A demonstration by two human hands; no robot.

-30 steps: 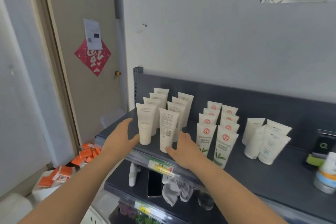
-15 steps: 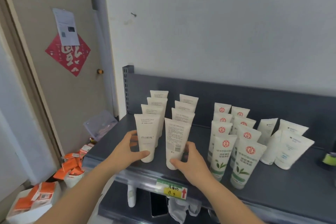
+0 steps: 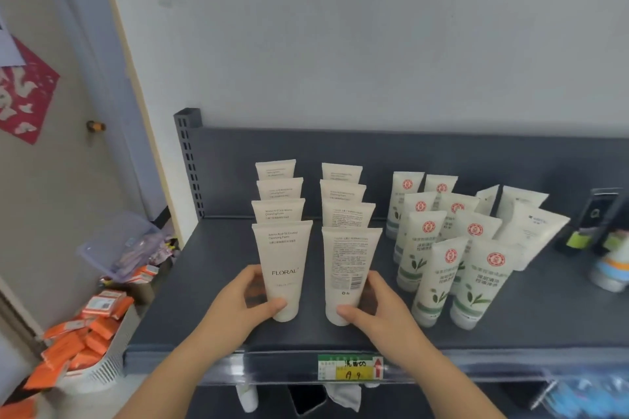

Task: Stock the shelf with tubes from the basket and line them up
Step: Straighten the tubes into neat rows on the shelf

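Dark grey shelf [image 3: 211,299] under both hands, its back panel beyond them.

Red-seal leaf tubes [image 3: 442,248]: cluster standing cap-down just right of the right hand, roughly two columns. Plain white tubes [image 3: 531,224] further right of that, some leaning.

White basket [image 3: 98,371] of orange packs well left of and below the left hand, off the shelf.

Two columns of cream tubes run straight back from the hands: left column [image 3: 279,211] behind the left hand's tube, right column [image 3: 347,214] behind the right hand's tube, with a clear gap between the columns.

Left hand [image 3: 238,303]: wrapped round the lower end of the FLORAL tube [image 3: 282,255], thumb across the front near the cap, fingers on its left side. Tube is upright, cap on the shelf, front of the left column.

Right hand [image 3: 377,309]: wrapped round the lower end of the barcode tube [image 3: 349,265], thumb on the front, fingers on its right side. Upright, back label facing out, front of the right column.

Price tag [image 3: 350,367] on the shelf edge, below the right wrist.
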